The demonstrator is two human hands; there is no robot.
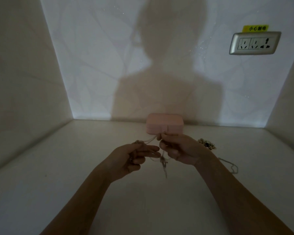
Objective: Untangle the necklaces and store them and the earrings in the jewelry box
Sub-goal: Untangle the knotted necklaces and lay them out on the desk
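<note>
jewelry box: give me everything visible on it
The jewelry box is pale pink, a low rectangle with rounded corners, leather-like in look. Lid shut, a seam round the middle, a small tab clasp in front. It sits flat at the table's back against the wall, just behind the right hand; contact unclear.

1. In the grip, the necklaces [164,165]: fine pale chain, metallic-looking, faintly shiny.
2. Just beyond the grip, the jewelry box [165,123]: pink, smooth, matt.
3. Beneath the grip, the table [75,167]: white, smooth, matt.
4. Far up and right of the grip, the socket plate [255,43]: silvery, satin sheen.
</note>
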